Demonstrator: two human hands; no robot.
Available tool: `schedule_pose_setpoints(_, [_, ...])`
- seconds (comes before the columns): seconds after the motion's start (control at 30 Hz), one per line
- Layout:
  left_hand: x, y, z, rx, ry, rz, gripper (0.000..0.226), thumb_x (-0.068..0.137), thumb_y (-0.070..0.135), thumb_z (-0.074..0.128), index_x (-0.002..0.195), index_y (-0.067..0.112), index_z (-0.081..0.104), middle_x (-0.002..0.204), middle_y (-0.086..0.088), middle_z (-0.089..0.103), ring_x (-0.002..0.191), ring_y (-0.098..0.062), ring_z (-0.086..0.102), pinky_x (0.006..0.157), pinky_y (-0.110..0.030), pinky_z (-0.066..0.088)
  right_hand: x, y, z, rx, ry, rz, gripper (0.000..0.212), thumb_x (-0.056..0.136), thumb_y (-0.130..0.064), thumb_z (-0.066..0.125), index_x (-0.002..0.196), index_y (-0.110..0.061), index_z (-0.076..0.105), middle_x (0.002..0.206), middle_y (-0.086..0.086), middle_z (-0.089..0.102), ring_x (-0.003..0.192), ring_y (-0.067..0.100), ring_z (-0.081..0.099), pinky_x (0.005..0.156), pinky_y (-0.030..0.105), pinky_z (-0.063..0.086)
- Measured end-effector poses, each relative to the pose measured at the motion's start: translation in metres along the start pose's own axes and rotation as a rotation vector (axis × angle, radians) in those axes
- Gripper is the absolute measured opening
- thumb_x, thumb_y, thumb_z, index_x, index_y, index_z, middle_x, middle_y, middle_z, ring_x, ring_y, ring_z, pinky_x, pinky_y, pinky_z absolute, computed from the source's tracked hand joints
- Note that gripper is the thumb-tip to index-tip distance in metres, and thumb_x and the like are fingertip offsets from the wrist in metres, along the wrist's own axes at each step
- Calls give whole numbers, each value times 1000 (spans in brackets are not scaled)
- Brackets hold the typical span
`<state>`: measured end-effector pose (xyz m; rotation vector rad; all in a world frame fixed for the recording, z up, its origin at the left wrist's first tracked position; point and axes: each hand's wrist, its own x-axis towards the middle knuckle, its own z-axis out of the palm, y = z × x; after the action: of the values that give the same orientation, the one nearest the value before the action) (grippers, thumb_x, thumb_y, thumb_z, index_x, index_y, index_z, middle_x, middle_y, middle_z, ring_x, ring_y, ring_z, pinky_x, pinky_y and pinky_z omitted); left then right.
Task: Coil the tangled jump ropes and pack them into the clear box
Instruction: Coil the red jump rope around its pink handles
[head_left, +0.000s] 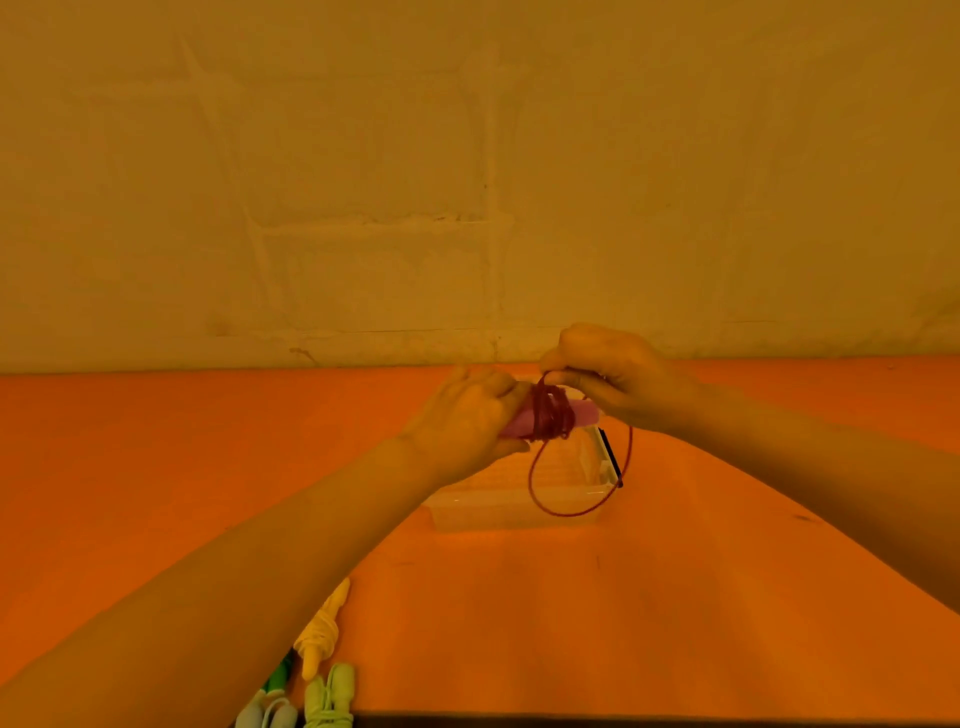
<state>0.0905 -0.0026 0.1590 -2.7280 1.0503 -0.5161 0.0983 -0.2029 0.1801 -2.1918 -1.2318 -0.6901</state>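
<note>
Left hand (467, 421) grips the pink handles (524, 423); right hand (602, 379) pinches the red rope (553, 415) wound round them (a loose loop hangs at 6 o'clock) above the clear box (514, 506) on the desk (675, 597). Coiled ropes (319, 639) lie at 7 o'clock.

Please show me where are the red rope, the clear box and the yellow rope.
red rope (551, 415), head view, coils on handles
clear box (519, 514), head view, near wall
yellow rope (319, 636), head view, coiled middle

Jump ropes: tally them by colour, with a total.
Red rope on pink handles, being wound in both hands: 1
Yellow: 1
Light green: 1
Dark green, mostly hidden: 1
Pale blue, at the frame edge: 1
Total: 5
</note>
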Motion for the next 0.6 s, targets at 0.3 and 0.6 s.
schedule_pose_setpoints(0.3, [-15,10,6,-141,297,264,43,80,32,59,114,7,51,102,-12,65,89,-31,63,76,-38,44,-5,26,-14,-13,-124,26,43,95,-53,38,95,-20,67,82,-26,44,83,-8,40,72,9,34])
schedule_pose_setpoints(0.6, [-26,8,-2,-229,435,362,40,87,31,56,116,3,58,111,-11,62,100,-25,56,85,-33,37,-17,31,-17,-43,-209,116,35,92,-64,34,100,-35,53,86,-29,46,85,-8,43,74,14,37])
